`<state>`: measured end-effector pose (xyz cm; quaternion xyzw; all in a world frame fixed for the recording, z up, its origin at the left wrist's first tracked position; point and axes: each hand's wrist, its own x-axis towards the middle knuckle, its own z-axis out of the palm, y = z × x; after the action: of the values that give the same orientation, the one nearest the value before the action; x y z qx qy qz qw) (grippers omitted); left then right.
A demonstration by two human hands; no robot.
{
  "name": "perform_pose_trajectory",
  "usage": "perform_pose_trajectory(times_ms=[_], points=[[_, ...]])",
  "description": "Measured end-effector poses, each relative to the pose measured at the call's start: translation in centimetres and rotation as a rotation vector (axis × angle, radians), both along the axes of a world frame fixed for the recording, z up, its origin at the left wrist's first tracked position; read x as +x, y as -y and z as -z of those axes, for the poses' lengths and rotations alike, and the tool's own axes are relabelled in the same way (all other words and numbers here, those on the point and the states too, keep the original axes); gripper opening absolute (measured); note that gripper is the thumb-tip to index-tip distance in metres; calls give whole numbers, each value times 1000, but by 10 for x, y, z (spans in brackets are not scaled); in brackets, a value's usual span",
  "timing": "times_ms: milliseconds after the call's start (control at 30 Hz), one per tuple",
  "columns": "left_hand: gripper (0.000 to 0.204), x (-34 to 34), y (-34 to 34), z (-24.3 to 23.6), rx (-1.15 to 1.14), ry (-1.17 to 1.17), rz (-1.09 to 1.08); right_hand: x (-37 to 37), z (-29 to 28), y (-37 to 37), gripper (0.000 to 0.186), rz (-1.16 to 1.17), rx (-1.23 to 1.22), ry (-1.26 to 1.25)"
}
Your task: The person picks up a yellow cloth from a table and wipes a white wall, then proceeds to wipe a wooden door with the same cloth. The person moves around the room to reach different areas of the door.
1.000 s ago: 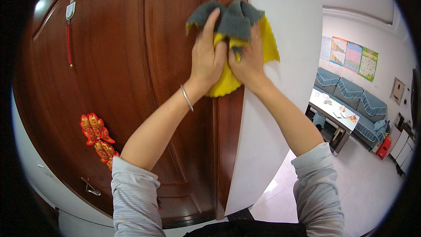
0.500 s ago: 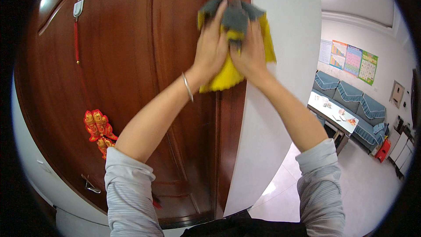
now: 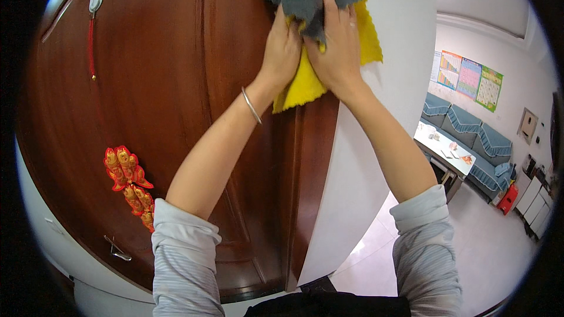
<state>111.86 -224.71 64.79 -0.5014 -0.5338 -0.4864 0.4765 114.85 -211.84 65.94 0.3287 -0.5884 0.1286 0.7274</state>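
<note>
A cloth (image 3: 370, 35), grey on one side and yellow on the other, lies bunched against the upper right edge and frame of a brown wooden door (image 3: 153, 82). My left hand (image 3: 281, 56) grips it from the left, fingertips hidden in the folds and a silver bangle at the wrist. Close beside it on the right, my right hand (image 3: 333, 47) presses on the same cloth, its fingers curled into the grey part.
Red-and-gold fish decorations (image 3: 126, 170), a red tassel (image 3: 91, 47) and a metal handle (image 3: 117, 251) are on the door. Past the white wall (image 3: 388, 35) at right stand a white-topped table (image 3: 443, 147), a blue sofa (image 3: 482, 129) and a red object (image 3: 508, 199), with posters (image 3: 470, 76) above.
Both hands and the cloth have moved higher on the door and frame. The right hand's fingers now reach further up over the grey folds.
</note>
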Motion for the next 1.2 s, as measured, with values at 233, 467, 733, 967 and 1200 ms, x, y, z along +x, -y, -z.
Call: perform_pose_trajectory(times_ms=[233,467,733,967,1200], points=[[57,2,4,94,-42,216,82,17,82,-1,96,28,38,212],[45,8,15,53,29,-83,-334,11,53,-2,88,5,49,197],[29,10,13,-55,139,-109,-268,15,-40,16,68,2,-134,191],[52,-6,5,35,69,40,-87,-2,32,6,91,4,-12,58],[58,-5,4,115,-21,168,-105,13,102,5,97,5,-18,219]])
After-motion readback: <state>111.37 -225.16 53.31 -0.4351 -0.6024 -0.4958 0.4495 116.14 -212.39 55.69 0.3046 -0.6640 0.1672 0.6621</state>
